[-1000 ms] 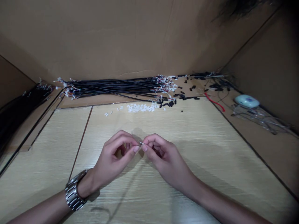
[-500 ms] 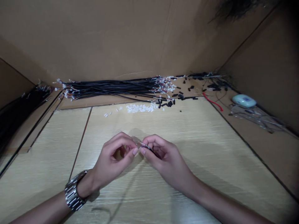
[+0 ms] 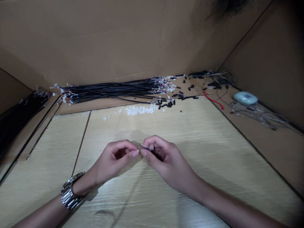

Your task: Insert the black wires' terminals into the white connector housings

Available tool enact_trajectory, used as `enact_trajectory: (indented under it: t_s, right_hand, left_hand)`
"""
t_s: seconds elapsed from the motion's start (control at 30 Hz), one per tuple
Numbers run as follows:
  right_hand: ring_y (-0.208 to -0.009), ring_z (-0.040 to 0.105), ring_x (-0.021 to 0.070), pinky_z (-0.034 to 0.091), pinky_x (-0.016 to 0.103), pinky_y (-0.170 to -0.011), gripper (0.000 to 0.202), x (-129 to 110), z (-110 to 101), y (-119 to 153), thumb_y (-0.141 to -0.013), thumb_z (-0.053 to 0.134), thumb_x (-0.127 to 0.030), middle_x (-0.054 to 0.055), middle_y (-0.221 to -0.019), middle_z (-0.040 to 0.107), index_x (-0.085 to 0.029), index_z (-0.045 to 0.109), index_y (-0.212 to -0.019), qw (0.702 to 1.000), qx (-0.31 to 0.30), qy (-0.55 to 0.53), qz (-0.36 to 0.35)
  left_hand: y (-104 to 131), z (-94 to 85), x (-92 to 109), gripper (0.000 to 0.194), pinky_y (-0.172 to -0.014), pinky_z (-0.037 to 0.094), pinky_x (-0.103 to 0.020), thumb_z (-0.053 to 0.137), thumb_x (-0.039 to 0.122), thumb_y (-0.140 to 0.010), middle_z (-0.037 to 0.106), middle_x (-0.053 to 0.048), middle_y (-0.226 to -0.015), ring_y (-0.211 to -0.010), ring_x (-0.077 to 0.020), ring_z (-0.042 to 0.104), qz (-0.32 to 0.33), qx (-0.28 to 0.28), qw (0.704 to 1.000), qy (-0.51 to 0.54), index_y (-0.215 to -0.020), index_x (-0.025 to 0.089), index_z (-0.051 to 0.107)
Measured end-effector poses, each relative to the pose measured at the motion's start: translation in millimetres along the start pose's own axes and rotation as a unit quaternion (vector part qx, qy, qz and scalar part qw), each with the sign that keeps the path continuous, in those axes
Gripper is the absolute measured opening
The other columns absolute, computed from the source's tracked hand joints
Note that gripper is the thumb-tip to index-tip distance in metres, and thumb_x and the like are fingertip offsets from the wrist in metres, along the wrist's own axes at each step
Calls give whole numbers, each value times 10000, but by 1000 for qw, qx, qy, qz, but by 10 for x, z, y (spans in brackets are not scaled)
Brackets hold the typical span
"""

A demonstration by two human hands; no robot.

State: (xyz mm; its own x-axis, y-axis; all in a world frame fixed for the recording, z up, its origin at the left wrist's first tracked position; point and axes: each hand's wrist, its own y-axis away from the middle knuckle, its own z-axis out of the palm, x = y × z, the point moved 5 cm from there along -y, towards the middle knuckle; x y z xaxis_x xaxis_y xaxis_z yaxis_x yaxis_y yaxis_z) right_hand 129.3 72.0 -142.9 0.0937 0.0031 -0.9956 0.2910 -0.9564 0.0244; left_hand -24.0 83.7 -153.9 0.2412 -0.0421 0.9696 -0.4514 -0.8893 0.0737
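Near the middle of the table my right hand (image 3: 167, 158) pinches a black cable (image 3: 156, 155). Thin loose wires (image 3: 144, 146) come out of the cable's end and point left toward my other hand. My left hand (image 3: 115, 161), with a metal watch on its wrist, has thumb and forefinger pressed together. A small white connector (image 3: 137, 151) shows just at those fingertips. The wire tips lie close to it; whether they touch cannot be made out. White connectors (image 3: 140, 110) lie in a loose pile beyond my hands.
A bundle of black cables (image 3: 111, 90) with white-tipped ends lies along the cardboard back wall (image 3: 106, 41). Black tube pieces (image 3: 169, 104) are scattered right of the white pile. More cables (image 3: 21, 117) lie far left. A pale green oval object (image 3: 245, 98) and red strip (image 3: 215, 101) sit right.
My left hand has drawn slightly left and its fingertips have come closer together, with a white piece now showing there. The right hand keeps its hold on the cable. The view has shifted slightly.
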Motion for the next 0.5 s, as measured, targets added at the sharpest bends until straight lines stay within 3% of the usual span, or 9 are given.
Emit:
enact_trajectory:
  t_s: [0.13, 0.27, 0.37, 0.5]
  right_hand:
    - [-538, 384, 85, 284, 220, -489, 74, -7, -3, 0, -860, 568, -210, -65, -598, 424, -183, 537, -798, 1000, -4, 23, -8]
    - [-539, 405, 77, 292, 211, -490, 72, -1, 38, 22, -861, 566, -191, -66, -604, 454, -182, 542, -794, 999, -35, 22, -5]
    - [-539, 403, 76, 289, 207, -484, 70, -12, 55, 39, -873, 565, -205, -67, -606, 465, -183, 546, -809, 999, -50, 4, 6]
    - [-529, 382, 74, 286, 204, -471, 62, -79, 47, 54, -865, 570, -197, -71, -599, 440, -187, 550, -807, 999, -46, -19, -9]
  left_hand:
    - [36, 33, -62, 197, -512, 392, -212, 645, 339, -884, 631, -20, -708, -593, -111, 508, -34, -76, 996, 4, -851, 152, 698]
    - [54, 56, -65, 151, -588, 431, -220, 660, 299, -870, 648, -18, -734, -642, -113, 539, -48, -138, 989, 13, -839, 155, 696]
    - [46, 44, -57, 96, -586, 441, -215, 696, 254, -835, 676, -15, -713, -617, -109, 561, -72, -147, 985, 59, -810, 161, 701]
    - [15, -24, -63, 135, -529, 437, -204, 751, 290, -792, 680, -11, -617, -533, -98, 566, -110, -103, 974, 172, -755, 166, 715]
